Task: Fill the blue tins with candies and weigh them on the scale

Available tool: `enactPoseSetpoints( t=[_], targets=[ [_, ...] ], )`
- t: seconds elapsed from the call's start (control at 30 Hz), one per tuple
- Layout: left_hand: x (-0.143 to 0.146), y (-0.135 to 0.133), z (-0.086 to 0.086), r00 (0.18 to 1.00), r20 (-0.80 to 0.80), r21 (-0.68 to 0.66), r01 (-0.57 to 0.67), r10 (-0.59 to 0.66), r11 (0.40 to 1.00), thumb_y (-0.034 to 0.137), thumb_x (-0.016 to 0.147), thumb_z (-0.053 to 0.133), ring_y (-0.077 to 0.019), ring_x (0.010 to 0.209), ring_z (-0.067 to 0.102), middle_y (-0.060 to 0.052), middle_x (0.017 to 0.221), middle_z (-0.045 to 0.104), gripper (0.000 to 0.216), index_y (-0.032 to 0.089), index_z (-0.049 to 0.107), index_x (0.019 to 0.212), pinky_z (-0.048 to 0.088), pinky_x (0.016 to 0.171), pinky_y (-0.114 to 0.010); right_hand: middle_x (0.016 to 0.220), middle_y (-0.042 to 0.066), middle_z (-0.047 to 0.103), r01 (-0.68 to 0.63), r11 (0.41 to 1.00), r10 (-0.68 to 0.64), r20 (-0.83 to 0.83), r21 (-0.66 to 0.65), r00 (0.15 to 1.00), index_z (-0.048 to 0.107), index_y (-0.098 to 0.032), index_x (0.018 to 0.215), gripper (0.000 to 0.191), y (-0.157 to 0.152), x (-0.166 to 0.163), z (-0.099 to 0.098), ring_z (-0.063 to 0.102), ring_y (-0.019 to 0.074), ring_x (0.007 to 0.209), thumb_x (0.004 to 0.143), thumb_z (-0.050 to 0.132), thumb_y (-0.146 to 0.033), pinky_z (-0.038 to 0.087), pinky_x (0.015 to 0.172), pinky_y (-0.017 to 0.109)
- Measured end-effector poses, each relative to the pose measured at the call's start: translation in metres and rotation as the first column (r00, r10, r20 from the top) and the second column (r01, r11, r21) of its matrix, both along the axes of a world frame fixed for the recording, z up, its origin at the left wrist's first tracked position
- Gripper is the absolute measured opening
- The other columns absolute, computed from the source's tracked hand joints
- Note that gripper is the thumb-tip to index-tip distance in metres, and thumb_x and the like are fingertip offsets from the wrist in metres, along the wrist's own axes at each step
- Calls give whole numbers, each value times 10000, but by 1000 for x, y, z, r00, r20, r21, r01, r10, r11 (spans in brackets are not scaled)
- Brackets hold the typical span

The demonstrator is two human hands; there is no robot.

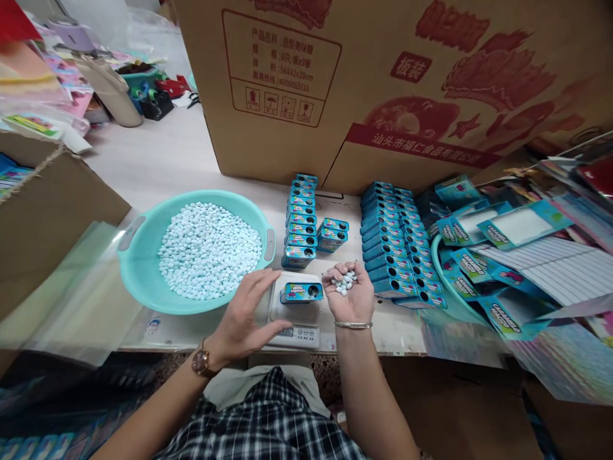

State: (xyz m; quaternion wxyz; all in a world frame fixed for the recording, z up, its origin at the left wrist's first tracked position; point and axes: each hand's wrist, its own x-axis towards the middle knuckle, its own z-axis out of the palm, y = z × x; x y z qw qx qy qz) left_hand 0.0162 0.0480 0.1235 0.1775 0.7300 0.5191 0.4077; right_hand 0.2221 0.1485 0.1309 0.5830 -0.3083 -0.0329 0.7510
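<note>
On scale [302, 318], blue box [297, 293]. Just left, left hand [244, 316], spread. Just right, right hand [355, 303], palm up, cupped around candies [343, 283]. Farther left on surface [115, 153], basin [146, 275] with more candies. Behind scale, row of boxes [301, 229].

Cardboard carton [359, 83]: red-brown print. Specification panel [282, 70] reads "8只/板x9板", "56X42x28cm" and "4006065516"; four handling pictograms [288, 107] below include an umbrella and a glass. Tag [410, 67]: "板装". Lower band [421, 146]: "汕头市福仁食品有限公司". The box [297, 293] on the scale [293, 314] and the blue cards [499, 237] at right are marked "CARAMELO MACIZO". From where I stand, the scale's display [286, 332] is unreadable.
</note>
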Motion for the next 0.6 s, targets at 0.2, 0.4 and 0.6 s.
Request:
enactPoseSetpoints(
  t=[0.2, 0.4, 0.6],
  targets=[
    [30, 35, -2, 979, -158, -73, 116, -127, 991, 295, 742, 760, -303, 1232, 472, -127, 1342, 524, 757, 201, 399, 1400, 391, 1056, -494, 601, -73, 452, 53, 998, -55, 71, 35, 996, 446, -196, 689, 219, -1, -15, 6, 366, 52, 427, 880, 523, -270, 359, 437, 193],
    [49, 53, -12, 983, -159, -155, 72, -97, 985, 354, 726, 770, -282, 1081, 554, -73, 1151, 643, 553, 213, 556, 1216, 385, 998, -485, 586, -72, 451, 134, 985, -156, 236, 109, 959, 464, -193, 670, 248, -5, -29, 9, 426, 67, 483, 860, 573, -309, 459, 535, 220],
    [53, 55, -20, 993, -82, -167, 71, -86, 983, 290, 770, 725, -243, 979, 594, -47, 1029, 668, 434, 228, 595, 1179, 433, 897, -412, 596, -62, 469, 140, 964, -213, 339, 228, 916, 471, -200, 663, 273, -11, -36, 5, 482, 91, 536, 832, 614, -360, 474, 579, 243]
  ],
)
